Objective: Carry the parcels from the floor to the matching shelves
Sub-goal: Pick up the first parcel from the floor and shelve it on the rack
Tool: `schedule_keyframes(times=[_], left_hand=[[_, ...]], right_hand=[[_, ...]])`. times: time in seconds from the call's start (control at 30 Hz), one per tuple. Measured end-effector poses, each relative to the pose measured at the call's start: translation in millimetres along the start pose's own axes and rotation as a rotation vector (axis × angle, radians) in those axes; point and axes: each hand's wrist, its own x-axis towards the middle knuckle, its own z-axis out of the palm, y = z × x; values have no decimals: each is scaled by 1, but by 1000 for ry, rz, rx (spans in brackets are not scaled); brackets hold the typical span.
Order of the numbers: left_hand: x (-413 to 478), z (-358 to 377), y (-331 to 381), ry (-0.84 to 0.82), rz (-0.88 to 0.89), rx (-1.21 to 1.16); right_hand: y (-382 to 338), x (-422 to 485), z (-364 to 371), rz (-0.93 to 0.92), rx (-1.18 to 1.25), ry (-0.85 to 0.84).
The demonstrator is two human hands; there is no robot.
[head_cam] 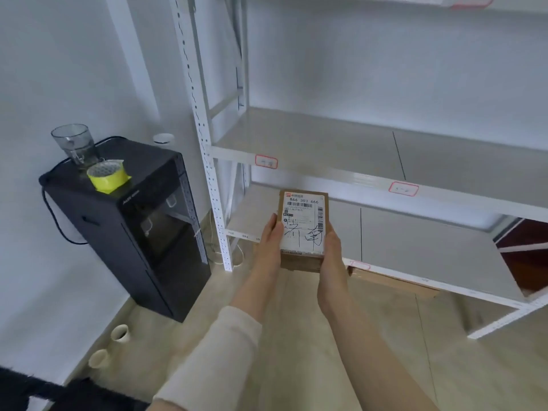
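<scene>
A small brown cardboard parcel with a white shipping label and black handwritten characters is held in both hands, in front of the lower shelf. My left hand grips its left side and my right hand grips its right side. A white metal shelving rack stands ahead, with red-bordered tags on its front rails. The middle shelf board and the lower shelf board hold nothing. Another cardboard parcel lies on the floor under the lower shelf.
A black water dispenser stands left of the rack, with a glass cup and a yellow tape roll on top. Two paper cups sit on the floor by the wall. A dark mat lies at the bottom left.
</scene>
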Motion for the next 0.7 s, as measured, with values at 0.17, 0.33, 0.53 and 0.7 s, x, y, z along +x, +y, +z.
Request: schedule_keyframes(times=[0.17,0.33,0.53,0.7], left_hand=[[109,-8,26,-81,42,-26],[223,-25,55,-145,11,-40],[335,-50,87,-203,-74,-84],[406,-49,103,-206,-123,-83]], right_hand=[[0,101,42,11,25,40],[-1,199,97,2,4,123],[-9,292,160,59,-1,197],[-15,360,183,93,6,227]])
